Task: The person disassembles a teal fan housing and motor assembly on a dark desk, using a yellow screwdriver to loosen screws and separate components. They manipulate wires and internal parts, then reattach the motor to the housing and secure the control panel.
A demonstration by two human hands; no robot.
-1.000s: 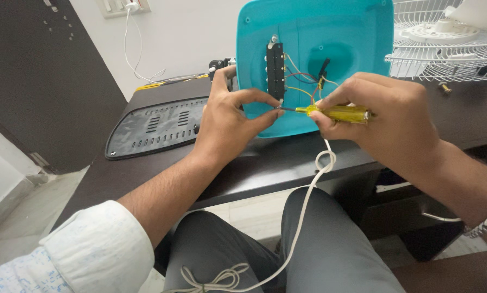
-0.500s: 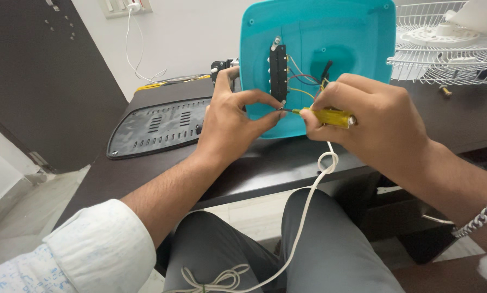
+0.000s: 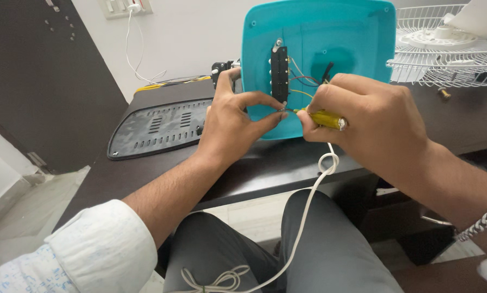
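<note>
1. Left hand (image 3: 235, 122): forearm comes up from the lower left, white sleeve (image 3: 97, 247) pushed back. Thumb and forefinger pinched together at the lower end of the black switch block (image 3: 279, 73); what sits between the fingertips is too small to tell. Other fingers curl around the left edge of the teal housing (image 3: 341, 32).
2. Black vented panel (image 3: 159, 127): lies flat on the dark table (image 3: 254, 165), just left of the left hand, apart from the housing.
3. White wall socket (image 3: 125, 7) top left with a plug in it, thin white wire hanging down to the table's back edge; yellow wires lie there too.
4. Teal housing: stands upright on the table near the front edge, open inner side facing the camera. Black switch block is mounted vertically inside it, left of centre, with red, yellow and black wires running off to the right.
5. Right hand (image 3: 371, 122): closed in a fist-like grip around a yellow-handled screwdriver (image 3: 325, 118). Tool held roughly level, tip pointing left and meeting the left fingertips just below the switch block. Metal bracelet (image 3: 485, 220) on the wrist.
6. White cord (image 3: 308, 217): knotted in a loop just under the right hand, at the table edge, then drops over the grey trousers (image 3: 336, 255) to a loose coil at the bottom.
7. White wire fan guard (image 3: 450, 46): far right on the table, beside the housing, with a white round part resting on it.
</note>
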